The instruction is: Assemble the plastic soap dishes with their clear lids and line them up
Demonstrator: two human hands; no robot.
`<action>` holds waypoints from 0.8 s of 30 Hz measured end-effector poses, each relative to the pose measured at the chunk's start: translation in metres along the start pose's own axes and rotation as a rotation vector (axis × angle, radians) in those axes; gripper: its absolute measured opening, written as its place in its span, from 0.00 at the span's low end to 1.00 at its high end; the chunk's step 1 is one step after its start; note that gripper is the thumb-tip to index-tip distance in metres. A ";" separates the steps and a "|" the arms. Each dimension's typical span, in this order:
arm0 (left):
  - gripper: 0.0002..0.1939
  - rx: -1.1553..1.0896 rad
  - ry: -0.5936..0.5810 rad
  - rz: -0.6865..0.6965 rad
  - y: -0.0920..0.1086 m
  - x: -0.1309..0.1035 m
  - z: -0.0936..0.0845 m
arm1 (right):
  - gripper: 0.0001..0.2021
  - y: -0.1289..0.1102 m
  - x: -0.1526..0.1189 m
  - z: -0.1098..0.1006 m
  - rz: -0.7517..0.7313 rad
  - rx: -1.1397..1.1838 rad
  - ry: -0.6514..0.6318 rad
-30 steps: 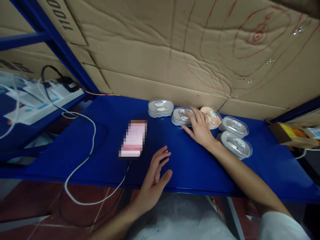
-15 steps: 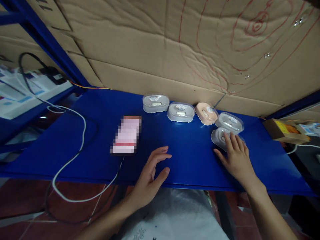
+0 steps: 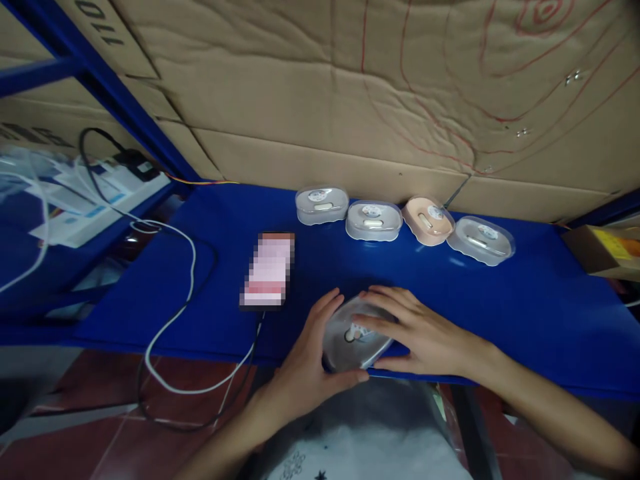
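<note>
Between my hands, near the front edge of the table, is a grey oval plastic box [image 3: 336, 345] with a clear lid, a round sticker and a small white tab. My left hand [image 3: 311, 363] cups its left side, thumb along the near side. From the right, my right hand [image 3: 425, 337] grips it, with fingers over the top and far side. Farther back stand similar lidded boxes in a row: a grey box [image 3: 323, 212], another grey box [image 3: 374, 230], a peach box [image 3: 427, 229] and a grey box [image 3: 483, 247] at the right end.
A phone [image 3: 269, 270] with a blurred screen lies on the blue table [image 3: 210, 213], left of my hands. Its white cable [image 3: 193, 267] loops over the front edge. A cardboard wall [image 3: 280, 113] rises behind. At the far right is an open carton [image 3: 603, 250].
My right hand has brought the front grey box from the right side of the table to the middle, towards me. My left hand has closed on its left side. The view has shifted slightly.
</note>
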State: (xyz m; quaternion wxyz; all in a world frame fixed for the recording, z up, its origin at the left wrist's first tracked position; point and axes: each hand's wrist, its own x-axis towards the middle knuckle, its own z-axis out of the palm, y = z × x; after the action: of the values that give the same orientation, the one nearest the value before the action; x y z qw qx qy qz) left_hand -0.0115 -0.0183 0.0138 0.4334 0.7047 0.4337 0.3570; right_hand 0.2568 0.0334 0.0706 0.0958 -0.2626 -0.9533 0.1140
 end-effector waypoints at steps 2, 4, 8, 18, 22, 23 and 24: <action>0.61 0.030 0.011 0.030 -0.003 -0.001 0.000 | 0.44 0.011 0.009 -0.001 0.014 0.086 -0.013; 0.64 0.074 0.012 0.045 -0.005 -0.001 0.001 | 0.47 0.022 0.015 -0.001 0.023 0.197 -0.006; 0.57 0.113 0.054 -0.044 -0.006 0.000 0.005 | 0.42 0.040 0.016 0.001 -0.014 0.437 0.032; 0.63 0.291 -0.049 0.006 -0.001 -0.001 0.004 | 0.35 0.088 0.007 0.029 0.434 0.073 0.331; 0.54 0.358 -0.025 0.003 -0.002 -0.001 0.008 | 0.32 0.084 0.011 0.031 0.476 -0.001 0.421; 0.53 0.351 -0.004 0.002 -0.002 -0.001 0.009 | 0.29 0.078 0.011 0.027 0.432 0.019 0.435; 0.52 0.337 0.017 0.000 -0.002 -0.001 0.009 | 0.26 0.070 0.011 0.022 0.357 0.049 0.433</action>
State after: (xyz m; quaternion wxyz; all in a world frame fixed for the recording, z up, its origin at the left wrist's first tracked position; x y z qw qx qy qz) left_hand -0.0044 -0.0210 0.0082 0.3053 0.7644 0.4910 0.2853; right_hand 0.2759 0.0939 0.0322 0.2821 -0.4421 -0.8463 0.0934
